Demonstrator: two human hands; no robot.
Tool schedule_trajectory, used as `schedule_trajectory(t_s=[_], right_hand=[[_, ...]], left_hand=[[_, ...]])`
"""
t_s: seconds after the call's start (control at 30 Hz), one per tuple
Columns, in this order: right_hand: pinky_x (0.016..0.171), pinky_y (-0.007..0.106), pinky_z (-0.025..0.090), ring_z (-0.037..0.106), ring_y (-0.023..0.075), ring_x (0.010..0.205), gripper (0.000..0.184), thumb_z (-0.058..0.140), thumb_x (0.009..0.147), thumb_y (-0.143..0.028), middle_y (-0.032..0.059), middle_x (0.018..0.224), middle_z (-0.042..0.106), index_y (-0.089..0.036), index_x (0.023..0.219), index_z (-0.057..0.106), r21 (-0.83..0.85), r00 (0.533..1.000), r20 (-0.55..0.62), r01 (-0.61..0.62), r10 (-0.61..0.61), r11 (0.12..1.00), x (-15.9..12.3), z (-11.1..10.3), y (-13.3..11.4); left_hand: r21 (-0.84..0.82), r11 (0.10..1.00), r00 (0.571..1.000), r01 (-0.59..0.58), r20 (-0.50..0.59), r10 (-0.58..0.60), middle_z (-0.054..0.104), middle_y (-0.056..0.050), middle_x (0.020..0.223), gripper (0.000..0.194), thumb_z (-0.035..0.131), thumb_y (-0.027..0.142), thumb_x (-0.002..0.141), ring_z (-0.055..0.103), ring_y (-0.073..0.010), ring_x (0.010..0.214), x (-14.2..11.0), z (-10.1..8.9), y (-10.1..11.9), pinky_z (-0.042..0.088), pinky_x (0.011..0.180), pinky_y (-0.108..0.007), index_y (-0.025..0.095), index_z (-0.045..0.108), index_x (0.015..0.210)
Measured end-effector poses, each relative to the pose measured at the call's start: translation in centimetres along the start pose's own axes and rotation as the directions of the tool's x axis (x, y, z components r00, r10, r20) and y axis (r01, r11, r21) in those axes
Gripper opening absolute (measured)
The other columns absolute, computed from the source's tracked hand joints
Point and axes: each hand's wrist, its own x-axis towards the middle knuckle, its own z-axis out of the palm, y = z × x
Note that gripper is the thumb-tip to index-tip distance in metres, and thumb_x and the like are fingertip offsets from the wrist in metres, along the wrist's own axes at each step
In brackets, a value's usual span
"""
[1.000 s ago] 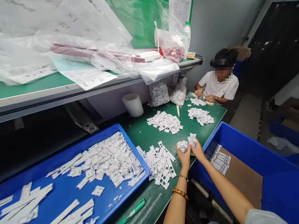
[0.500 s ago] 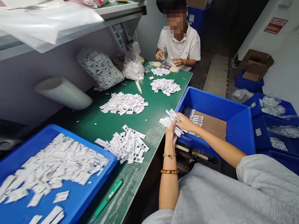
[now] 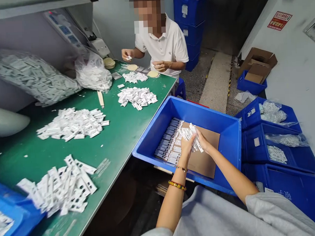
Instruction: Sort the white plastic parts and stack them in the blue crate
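Over the blue bin [image 3: 227, 136] beside the table, both my hands hold a bunch of slim white plastic test cassettes [image 3: 190, 131]. My left hand [image 3: 186, 147] is wrapped round the bunch from the near left side. On its right side, my right hand [image 3: 202, 141] has its fingers closed on the same bunch. Below them, rows of cassettes [image 3: 165, 145] with small dark windows lie on the left part of the bin floor, beside a brown cardboard sheet [image 3: 200, 164]. A loose heap of long cassettes [image 3: 64, 186] sits on the green table [image 3: 114, 147].
Two more heaps of white pieces [image 3: 72, 122] [image 3: 137, 97] and filled clear bags [image 3: 34, 75] are on the table. A co-worker [image 3: 161, 45] in a white shirt handles small pieces at the far end. Blue bins [image 3: 290, 149] stand at right; a blue tray [image 3: 18, 212] is at lower left.
My hands have moved with the bunch from the table edge to over the bin's middle. The view has turned right, so the blue tray is mostly out of sight.
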Motion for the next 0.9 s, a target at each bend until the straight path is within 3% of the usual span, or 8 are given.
schedule_trajectory(t_s=[0.1,0.23,0.3,0.47,0.53,0.7,0.8,0.9], right_hand=[[0.114,0.042,0.037,0.054,0.0233,0.129,0.065,0.026,0.091,-0.07,0.0044,0.119,0.071,-0.024,0.119,0.064,0.24,0.992,0.03,-0.129,0.126,0.962,0.5,-0.9,0.6],[0.116,0.043,0.036,0.052,0.024,0.132,0.069,0.027,0.09,-0.073,0.0059,0.124,0.07,-0.024,0.122,0.064,0.325,0.979,0.111,-0.198,0.17,0.925,0.9,-1.9,1.0],[0.119,0.044,0.029,0.044,0.0233,0.139,0.07,0.03,0.09,-0.074,0.0059,0.133,0.065,-0.024,0.128,0.061,0.272,0.984,0.091,-0.17,0.151,0.947,1.2,-2.4,1.5],[0.125,0.043,0.011,0.019,0.0204,0.151,0.075,0.043,0.085,-0.076,0.004,0.157,0.038,-0.027,0.141,0.049,-0.057,0.992,-0.112,-0.072,0.065,0.996,1.6,-2.7,3.1],[0.124,0.043,0.018,0.028,0.022,0.148,0.077,0.041,0.085,-0.077,0.007,0.155,0.041,-0.025,0.14,0.05,-0.08,0.996,-0.092,-0.01,0.003,0.997,1.4,-2.5,3.4],[0.11,0.045,0.042,0.06,0.0273,0.121,0.068,0.037,0.087,-0.075,0.0096,0.124,0.068,-0.023,0.122,0.063,0.025,0.999,-0.026,0.031,-0.03,0.999,0.6,-2.1,2.6],[0.105,0.045,0.045,0.063,0.0281,0.114,0.066,0.034,0.09,-0.072,0.0106,0.118,0.07,-0.022,0.12,0.063,-0.045,0.997,-0.027,0.065,-0.066,0.997,0.4,-2.0,1.6],[0.109,0.045,0.04,0.058,0.0288,0.121,0.064,0.035,0.091,-0.068,0.0141,0.126,0.065,-0.019,0.123,0.06,-0.244,0.979,-0.075,0.167,-0.191,0.955,0.3,-2.0,1.2]], left_hand=[[0.046,0.999,0.999,0.024,0.032,-0.025,0.075,-0.011,0.11,0.051,0.091,0.024,0.055,0.066,-0.0309,0.114,0.6,1.0,-1.3,0.044,0.109,-0.047,0.016,0.071,0.101],[0.058,0.996,0.993,0.074,0.09,-0.079,0.074,-0.013,0.11,0.05,0.088,0.023,0.057,0.069,-0.0311,0.108,1.3,1.5,-2.0,0.047,0.105,-0.05,0.014,0.071,0.103],[0.04,0.995,0.99,0.09,0.105,-0.094,0.074,-0.015,0.111,0.049,0.087,0.023,0.059,0.069,-0.0316,0.107,1.6,1.5,-2.3,0.047,0.105,-0.051,0.013,0.071,0.105],[-0.057,0.997,0.998,0.056,0.045,-0.053,0.071,-0.013,0.12,0.051,0.084,0.021,0.062,0.064,-0.0302,0.117,1.5,1.6,-3.3,0.041,0.112,-0.047,0.013,0.068,0.11],[-0.105,0.993,0.999,0.047,0.023,-0.045,0.071,-0.011,0.119,0.052,0.084,0.02,0.062,0.064,-0.0293,0.118,1.4,1.4,-3.7,0.04,0.112,-0.046,0.013,0.067,0.111],[-0.232,0.969,0.996,0.083,0.041,-0.076,0.072,-0.012,0.118,0.056,0.083,0.027,0.064,0.066,-0.0299,0.115,1.1,0.7,-4.3,0.048,0.105,-0.044,0.015,0.064,0.115],[-0.278,0.954,0.992,0.109,0.086,-0.088,0.072,-0.013,0.118,0.056,0.082,0.031,0.064,0.066,-0.0309,0.115,1.0,0.5,-4.1,0.049,0.104,-0.044,0.015,0.065,0.114],[-0.301,0.947,0.99,0.112,0.113,-0.081,0.072,-0.013,0.118,0.058,0.085,0.028,0.06,0.065,-0.0309,0.115,0.9,0.5,-3.6,0.047,0.106,-0.044,0.014,0.066,0.113]])
